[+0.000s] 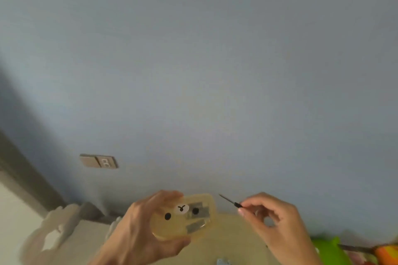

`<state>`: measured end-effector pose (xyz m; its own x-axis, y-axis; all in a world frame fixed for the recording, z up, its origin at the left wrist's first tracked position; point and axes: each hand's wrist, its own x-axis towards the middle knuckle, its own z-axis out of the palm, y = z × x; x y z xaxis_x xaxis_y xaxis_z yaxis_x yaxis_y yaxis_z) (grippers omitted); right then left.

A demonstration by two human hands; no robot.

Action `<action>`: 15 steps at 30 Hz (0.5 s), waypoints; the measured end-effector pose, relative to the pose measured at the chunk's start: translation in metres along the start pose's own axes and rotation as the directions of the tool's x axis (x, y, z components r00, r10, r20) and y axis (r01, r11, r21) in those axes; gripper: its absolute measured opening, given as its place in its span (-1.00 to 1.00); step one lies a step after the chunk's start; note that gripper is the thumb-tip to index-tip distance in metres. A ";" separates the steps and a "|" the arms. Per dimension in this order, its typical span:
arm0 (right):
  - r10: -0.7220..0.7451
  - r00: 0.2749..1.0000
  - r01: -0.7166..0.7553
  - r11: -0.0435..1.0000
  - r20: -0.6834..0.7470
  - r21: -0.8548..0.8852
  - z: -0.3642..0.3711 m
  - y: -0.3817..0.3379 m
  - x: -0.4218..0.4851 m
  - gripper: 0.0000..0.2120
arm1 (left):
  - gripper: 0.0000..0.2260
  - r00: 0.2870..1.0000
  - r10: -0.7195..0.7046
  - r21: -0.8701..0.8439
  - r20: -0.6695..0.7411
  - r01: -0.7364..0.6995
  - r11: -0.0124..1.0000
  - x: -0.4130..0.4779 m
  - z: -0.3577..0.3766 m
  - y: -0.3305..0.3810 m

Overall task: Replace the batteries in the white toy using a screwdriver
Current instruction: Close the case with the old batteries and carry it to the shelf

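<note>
Up near the wall, the left hand (137,228) gripped the white toy (185,216), face toward the camera. Just beside it, the right hand (273,221) pinched what looked like a thin screwdriver (230,200).

No words, brand names or numbers can be read anywhere. The toy (183,220) carries only a printed face: two black dots for eyes and, between them, a white oval with a small black mark like a Y. The wall plate (99,161) shows two pale bracket-like shapes side by side on its darker right half; whether they are letters or slots cannot be told.
</note>
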<state>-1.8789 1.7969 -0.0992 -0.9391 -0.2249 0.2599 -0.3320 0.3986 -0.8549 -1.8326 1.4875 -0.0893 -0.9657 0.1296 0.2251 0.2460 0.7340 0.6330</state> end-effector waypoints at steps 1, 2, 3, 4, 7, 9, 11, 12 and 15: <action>-0.017 1.000 0.017 1.000 0.011 0.003 -0.002 -0.019 0.004 -0.66 | -0.35 1.000 -0.016 0.011 -0.019 0.016 1.000 -0.006 -0.018 0.010; -0.034 0.999 0.034 0.999 0.027 0.010 -0.002 -0.035 0.007 -0.70 | -0.36 0.999 -0.023 0.022 -0.047 0.024 0.999 -0.012 -0.035 0.020; -0.050 0.998 0.048 0.999 0.048 0.024 0.000 -0.050 0.011 -0.74 | -0.36 0.996 -0.037 0.031 -0.075 0.039 0.999 -0.020 -0.050 0.026; -0.065 0.995 0.062 0.997 0.076 0.038 0.003 -0.064 0.015 -0.79 | -0.35 0.993 -0.061 0.038 -0.103 0.065 0.997 -0.028 -0.063 0.032; -0.135 0.979 0.122 0.988 0.152 0.092 0.023 -0.102 0.024 -0.82 | -0.34 0.973 -0.129 0.045 -0.189 0.140 0.989 -0.059 -0.101 0.039; -0.209 0.957 0.185 0.974 0.200 0.134 0.043 -0.130 0.026 -0.78 | -0.34 0.953 -0.156 0.060 -0.261 0.177 0.982 -0.084 -0.126 0.042; -0.272 0.927 0.231 0.957 0.259 0.177 0.067 -0.160 0.027 -0.78 | -0.33 0.924 -0.190 0.087 -0.332 0.231 0.969 -0.114 -0.152 0.044; -0.303 0.910 0.253 0.946 0.282 0.200 0.079 -0.177 0.026 -0.78 | -0.33 0.906 -0.211 0.095 -0.366 0.262 0.960 -0.131 -0.166 0.046; -0.410 0.846 0.327 0.904 0.341 0.277 0.125 -0.231 0.021 -0.79 | -0.35 0.836 -0.265 0.101 -0.480 0.353 0.930 -0.190 -0.209 0.048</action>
<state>-1.8106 1.5889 0.0479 -0.6278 -0.6572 0.4172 -0.5824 0.0409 -0.8119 -1.6196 1.3590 0.0528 -0.8329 -0.4063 0.3756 -0.1207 0.7959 0.5933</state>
